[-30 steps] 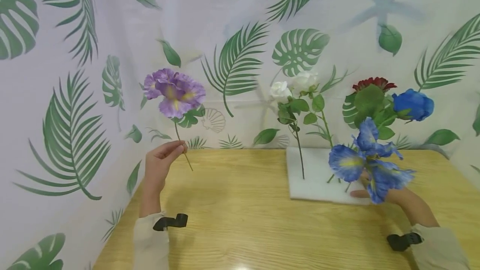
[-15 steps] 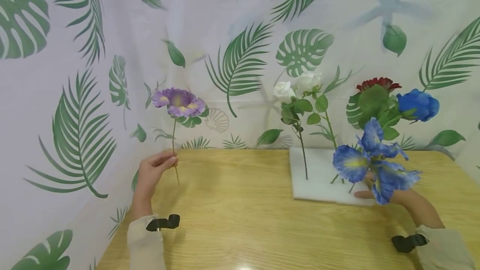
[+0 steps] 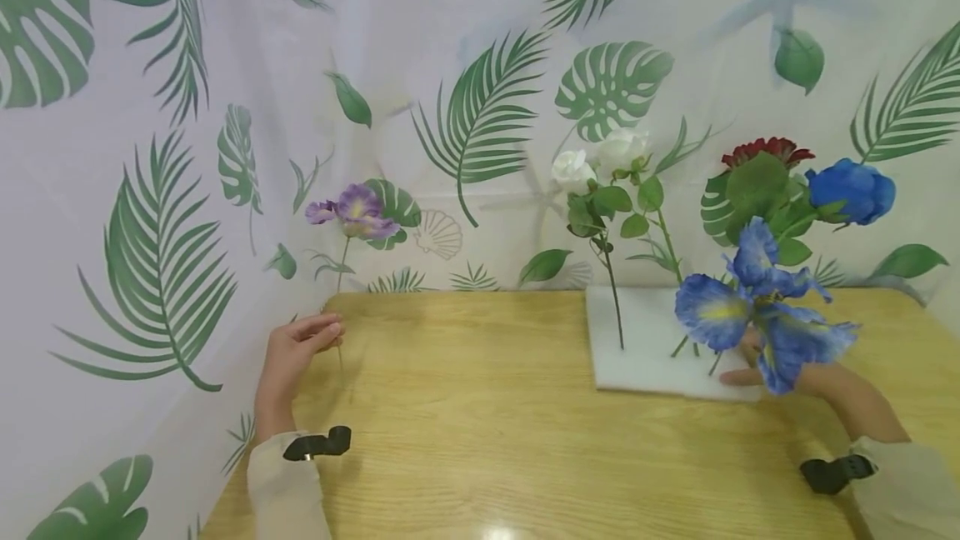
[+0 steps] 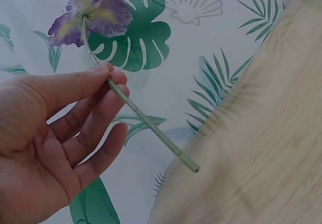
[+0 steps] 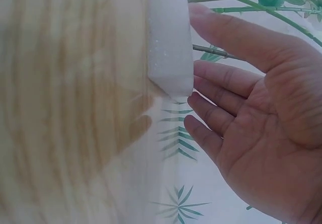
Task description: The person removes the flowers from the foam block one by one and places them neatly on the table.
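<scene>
1. Left hand [image 4: 50, 156]: I have thumb and fingertips pinching the stem of the purple flower [image 3: 358, 211]; the other fingers curve loosely beneath.
2. Purple bloom sits above those fingertips; the stem's cut end sticks out below them, slanted, over the wood table [image 3: 480, 415]. Can't tell if it touches the wood.
3. Right hand [image 5: 271, 118]: I read the fingers as released, fairly straight, tips at the edge of the white foam slab [image 3: 648, 361], thumb tip at its upper face. Exact contact: can't tell.
4. Blue iris [image 3: 716, 315] partly covers the right fingers in my head view.
5. Beyond the right fingers: red flower [image 3: 768, 153], blue rose [image 3: 858, 192].
6. Between both hands, nearer the right fingers: white roses [image 3: 573, 171], stems down to the slab.
7. Behind all fingers: leaf-print backdrop [image 3: 480, 107].
</scene>
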`<state>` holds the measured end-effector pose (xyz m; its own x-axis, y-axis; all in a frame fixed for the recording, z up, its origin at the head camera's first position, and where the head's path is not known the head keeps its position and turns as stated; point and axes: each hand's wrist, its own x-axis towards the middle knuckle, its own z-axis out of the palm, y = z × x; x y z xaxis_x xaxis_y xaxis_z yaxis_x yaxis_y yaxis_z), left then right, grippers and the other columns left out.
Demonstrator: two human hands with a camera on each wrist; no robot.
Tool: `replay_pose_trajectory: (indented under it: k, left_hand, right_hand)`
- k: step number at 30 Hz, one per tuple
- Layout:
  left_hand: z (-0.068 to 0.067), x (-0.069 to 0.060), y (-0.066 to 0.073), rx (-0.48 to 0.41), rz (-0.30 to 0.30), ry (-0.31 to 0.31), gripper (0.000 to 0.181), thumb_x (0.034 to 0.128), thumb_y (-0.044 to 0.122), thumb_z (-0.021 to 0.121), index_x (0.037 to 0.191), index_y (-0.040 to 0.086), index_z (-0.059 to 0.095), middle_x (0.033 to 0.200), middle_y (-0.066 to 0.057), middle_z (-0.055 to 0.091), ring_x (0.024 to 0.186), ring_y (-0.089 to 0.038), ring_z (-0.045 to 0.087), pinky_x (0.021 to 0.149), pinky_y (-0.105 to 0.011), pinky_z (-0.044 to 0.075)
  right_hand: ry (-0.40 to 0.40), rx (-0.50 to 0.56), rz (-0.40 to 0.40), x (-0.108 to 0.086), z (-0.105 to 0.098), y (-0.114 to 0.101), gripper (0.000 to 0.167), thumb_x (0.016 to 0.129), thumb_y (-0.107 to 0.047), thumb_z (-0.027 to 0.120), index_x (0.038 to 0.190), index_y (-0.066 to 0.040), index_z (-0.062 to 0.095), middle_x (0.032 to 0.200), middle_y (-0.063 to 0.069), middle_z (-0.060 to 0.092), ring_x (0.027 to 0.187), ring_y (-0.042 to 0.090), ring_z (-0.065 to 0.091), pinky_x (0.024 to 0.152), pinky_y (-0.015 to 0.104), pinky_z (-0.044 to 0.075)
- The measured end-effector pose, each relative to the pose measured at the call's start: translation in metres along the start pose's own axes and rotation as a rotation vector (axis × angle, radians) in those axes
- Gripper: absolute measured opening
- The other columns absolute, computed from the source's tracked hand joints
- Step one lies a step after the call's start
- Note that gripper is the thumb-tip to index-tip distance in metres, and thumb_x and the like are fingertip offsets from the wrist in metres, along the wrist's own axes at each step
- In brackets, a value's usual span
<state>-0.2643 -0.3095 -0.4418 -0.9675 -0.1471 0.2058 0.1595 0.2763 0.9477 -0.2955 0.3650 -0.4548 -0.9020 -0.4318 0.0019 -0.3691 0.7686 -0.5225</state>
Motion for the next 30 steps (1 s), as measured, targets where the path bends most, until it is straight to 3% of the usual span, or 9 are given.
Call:
replay_pose_trajectory:
  k: [2,7,9,14,19,30]
  left_hand:
    - [-0.003,0.000,-0.001,0.011,-0.012,-0.013,0.039,0.0983,0.012,0.069,0.128,-0.013,0.063,0.096,0.020,0.074,0.082,0.000,0.073,0.082,-0.018,0.060]
    - [-0.011,-0.002,-0.004,0.083,-0.067,-0.058,0.041,0.0991,0.014,0.068,0.130,-0.012,0.062,0.111,-0.008,0.077,0.083,-0.001,0.073,0.081,-0.019,0.061]
    - [-0.014,-0.003,-0.005,0.098,-0.088,-0.077,0.042,0.0991,0.015,0.069,0.131,-0.012,0.062,0.114,-0.014,0.076,0.085,-0.003,0.074,0.082,-0.022,0.061]
    - [-0.017,-0.007,-0.010,0.085,-0.126,-0.112,0.043,0.0980,0.016,0.070,0.130,-0.012,0.062,0.113,-0.007,0.077,0.089,-0.007,0.075,0.083,-0.024,0.062]
    - [-0.020,-0.010,-0.015,0.058,-0.151,-0.138,0.044,0.0972,0.011,0.070,0.130,-0.015,0.060,0.117,-0.013,0.075,0.089,-0.005,0.075,0.083,-0.023,0.062]
    - [-0.023,-0.007,-0.017,0.159,-0.187,-0.178,0.040,0.0964,0.010,0.070,0.128,-0.013,0.064,0.118,-0.017,0.075,0.087,-0.003,0.073,0.080,-0.021,0.061]
  right_hand:
    - [0.001,-0.002,-0.004,0.001,-0.001,0.001,0.086,0.084,-0.027,0.081,0.147,0.013,0.039,0.154,0.048,0.015,0.143,0.068,0.008,0.107,0.082,0.021]
    - [-0.025,-0.040,0.010,0.005,-0.005,0.001,0.088,0.085,-0.030,0.081,0.148,0.014,0.037,0.153,0.048,0.019,0.141,0.068,0.015,0.107,0.081,0.024]
    - [-0.037,-0.062,0.022,0.004,-0.007,0.000,0.088,0.086,-0.031,0.080,0.147,0.017,0.037,0.151,0.048,0.022,0.138,0.068,0.020,0.106,0.080,0.028]
    - [-0.028,-0.080,0.017,0.000,-0.007,0.000,0.084,0.086,-0.030,0.079,0.143,0.019,0.041,0.147,0.050,0.029,0.133,0.069,0.028,0.103,0.078,0.034]
    - [-0.031,-0.068,0.017,0.000,-0.005,0.002,0.086,0.084,-0.030,0.081,0.143,0.018,0.042,0.148,0.048,0.030,0.134,0.069,0.027,0.103,0.078,0.033]
    - [-0.023,0.004,0.000,0.000,-0.005,0.008,0.087,0.086,-0.028,0.080,0.150,0.010,0.036,0.155,0.046,0.020,0.142,0.068,0.013,0.106,0.081,0.024]
